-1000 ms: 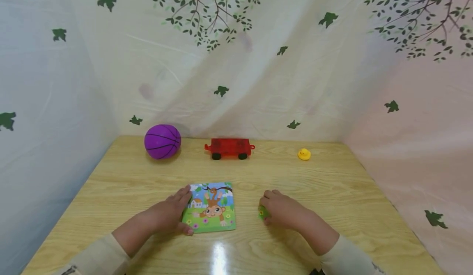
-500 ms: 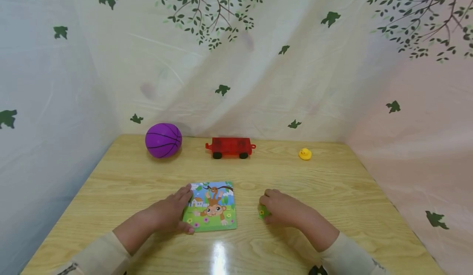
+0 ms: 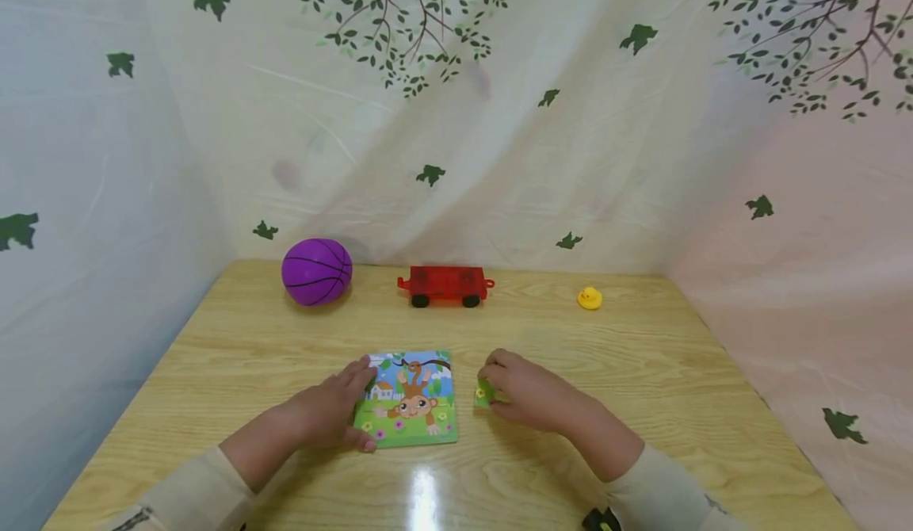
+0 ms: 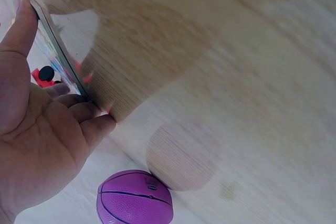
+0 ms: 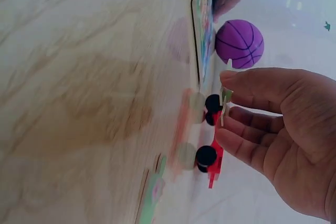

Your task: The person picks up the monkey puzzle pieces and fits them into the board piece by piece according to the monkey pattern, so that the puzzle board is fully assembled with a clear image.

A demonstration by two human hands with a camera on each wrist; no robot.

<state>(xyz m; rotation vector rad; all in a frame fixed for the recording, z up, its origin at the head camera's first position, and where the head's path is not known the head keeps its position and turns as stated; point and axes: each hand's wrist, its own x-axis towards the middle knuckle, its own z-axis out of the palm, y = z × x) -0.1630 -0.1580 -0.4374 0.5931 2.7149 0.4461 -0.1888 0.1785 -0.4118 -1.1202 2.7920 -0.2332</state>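
1. Green piece (image 3: 483,394): head view, right of lower centre, pinched between thumb and fingers of the right hand (image 3: 533,393).
2. Monkey picture board (image 3: 410,404): lower centre, left hand (image 3: 330,412) touching its left edge, fingers extended.

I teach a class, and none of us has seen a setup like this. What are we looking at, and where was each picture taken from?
There is no machine arm here, just a person's two bare hands at a wooden table. The wide picture comes from a camera on the head; the two close-ups come from cameras on the wrists. The left hand rests at the left edge of a flat monkey picture board. The right hand pinches a small green piece, apart from the board. Farther back are a purple ball, a red wheeled toy and a yellow duck.
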